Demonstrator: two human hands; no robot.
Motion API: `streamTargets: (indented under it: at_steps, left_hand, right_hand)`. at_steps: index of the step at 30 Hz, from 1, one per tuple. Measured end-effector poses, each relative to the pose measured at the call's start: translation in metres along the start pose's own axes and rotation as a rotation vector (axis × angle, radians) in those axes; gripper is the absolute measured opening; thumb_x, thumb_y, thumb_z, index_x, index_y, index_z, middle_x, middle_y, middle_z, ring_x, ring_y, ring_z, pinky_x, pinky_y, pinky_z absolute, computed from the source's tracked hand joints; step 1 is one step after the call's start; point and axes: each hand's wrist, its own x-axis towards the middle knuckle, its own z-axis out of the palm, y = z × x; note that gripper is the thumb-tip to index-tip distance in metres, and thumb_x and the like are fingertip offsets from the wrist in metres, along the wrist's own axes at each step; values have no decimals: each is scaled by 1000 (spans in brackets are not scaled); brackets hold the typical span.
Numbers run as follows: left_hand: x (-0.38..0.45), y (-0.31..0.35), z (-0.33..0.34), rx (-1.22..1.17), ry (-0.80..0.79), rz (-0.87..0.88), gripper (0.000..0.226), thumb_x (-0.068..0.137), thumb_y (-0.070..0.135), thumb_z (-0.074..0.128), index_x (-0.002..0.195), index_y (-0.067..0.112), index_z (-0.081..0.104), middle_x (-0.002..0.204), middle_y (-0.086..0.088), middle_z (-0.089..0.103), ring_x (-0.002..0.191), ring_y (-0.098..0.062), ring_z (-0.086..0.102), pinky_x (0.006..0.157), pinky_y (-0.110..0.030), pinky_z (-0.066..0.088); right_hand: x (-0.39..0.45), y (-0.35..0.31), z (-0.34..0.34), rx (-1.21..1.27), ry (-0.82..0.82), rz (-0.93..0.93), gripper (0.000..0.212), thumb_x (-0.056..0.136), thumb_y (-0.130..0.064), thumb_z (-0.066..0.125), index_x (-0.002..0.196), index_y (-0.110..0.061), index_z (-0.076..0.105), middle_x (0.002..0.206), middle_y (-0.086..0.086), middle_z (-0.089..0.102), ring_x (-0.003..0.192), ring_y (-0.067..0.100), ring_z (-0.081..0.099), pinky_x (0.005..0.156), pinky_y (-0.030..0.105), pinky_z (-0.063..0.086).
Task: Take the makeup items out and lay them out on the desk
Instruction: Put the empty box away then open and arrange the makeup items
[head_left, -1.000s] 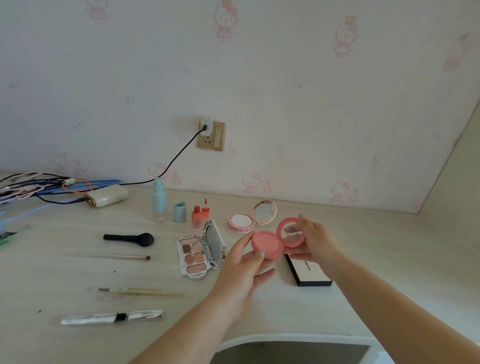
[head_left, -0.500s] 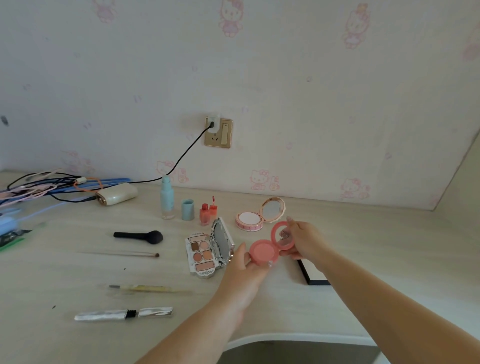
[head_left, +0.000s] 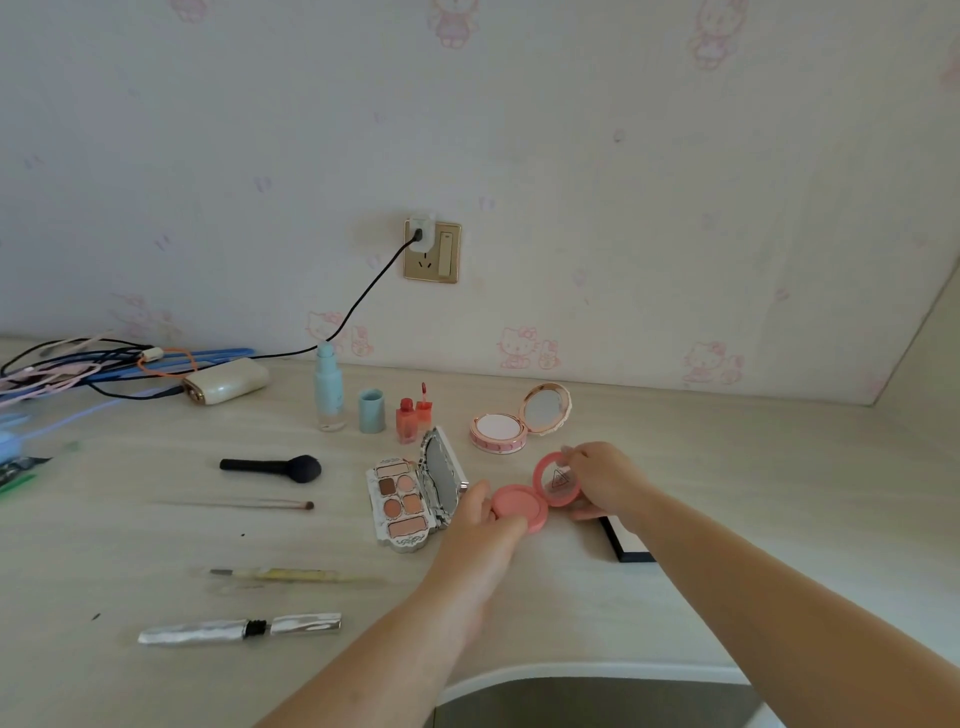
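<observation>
Now we see the desk (head_left: 727, 493) spread with makeup; just right of the eyeshadow palette (head_left: 402, 499), our left hand (head_left: 480, 525) grips the open pink blush compact (head_left: 522, 506) at its base while our right hand (head_left: 605, 480) pinches its raised mirror lid, a powder compact (head_left: 501, 428) behind.
</observation>
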Motion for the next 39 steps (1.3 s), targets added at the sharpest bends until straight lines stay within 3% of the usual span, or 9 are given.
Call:
streamTargets:
  at_steps: [5, 10, 14, 16, 19, 26, 32, 36, 39]
  left_hand:
    - [-5, 1, 3, 36, 6, 8, 85, 64, 29, 54, 144, 30, 28, 144, 9, 35, 130, -9, 37, 112, -38, 31]
    - [-11, -7, 12, 67, -14, 107, 48, 86, 20, 56, 127, 43, 44, 126, 22, 48, 117, 5, 45, 88, -18, 38]
    - [-9, -11, 29, 51, -81, 135, 44, 89, 4, 46, 116, 38, 49, 126, 18, 52, 119, 4, 47, 99, -23, 37]
    - [-8, -10, 42, 42, -125, 100, 48, 87, 1, 44, 121, 35, 48, 126, 16, 52, 119, 1, 48, 106, -30, 37]
    - [-4, -12, 61, 2, -213, 44, 43, 83, 1, 46, 96, 40, 60, 87, 32, 67, 84, 15, 59, 88, -20, 46]
    - [13, -12, 75, -107, -256, -96, 55, 77, -6, 42, 65, 39, 71, 77, 20, 72, 90, -3, 62, 83, -26, 52]
    - [11, -8, 81, -235, -223, -163, 51, 81, -4, 44, 62, 33, 73, 78, 11, 75, 93, -10, 64, 81, -29, 51]
    - [17, -13, 87, -391, -182, -232, 14, 93, 15, 54, 89, 16, 68, 99, -7, 69, 100, -20, 64, 83, -36, 54]
    - [19, -18, 101, -408, -274, -267, 23, 95, 30, 52, 104, 14, 65, 104, -7, 70, 98, -19, 66, 86, -40, 54]
  right_hand:
    - [0, 2, -9, -89, 17, -75, 34, 98, -34, 39, 96, -8, 60, 83, 3, 63, 75, 31, 66, 74, 44, 58]
    - [-4, 16, -48, 137, 161, -172, 20, 97, -18, 43, 109, -14, 59, 103, 5, 60, 92, 18, 58, 69, 34, 55]
    - [-19, 43, -66, -109, 239, -184, 35, 95, -22, 48, 129, -15, 52, 128, 7, 56, 111, 20, 53, 97, 34, 42]
    - [-27, 55, -63, -248, 178, -140, 45, 92, -31, 53, 135, -19, 46, 136, 6, 50, 118, 21, 50, 92, 28, 39]
    - [-34, 65, -55, -440, 118, -101, 58, 88, -42, 56, 138, -18, 41, 139, 5, 47, 121, 22, 49, 89, 27, 39]
    - [-42, 65, -38, -592, 123, -133, 35, 77, -46, 58, 89, -15, 48, 111, 7, 52, 101, 27, 52, 85, 35, 45]
    - [-48, 65, -40, -471, 186, -80, 61, 78, -41, 59, 132, -16, 43, 132, 5, 48, 118, 26, 48, 85, 30, 41]
    - [-62, 69, -57, -18, 157, -106, 3, 82, -28, 54, 79, -26, 56, 80, -6, 54, 69, 13, 50, 60, 24, 31]
    - [-79, 69, -66, 96, 77, -140, 11, 81, -24, 53, 77, -19, 62, 66, -3, 57, 65, 13, 52, 63, 27, 36]
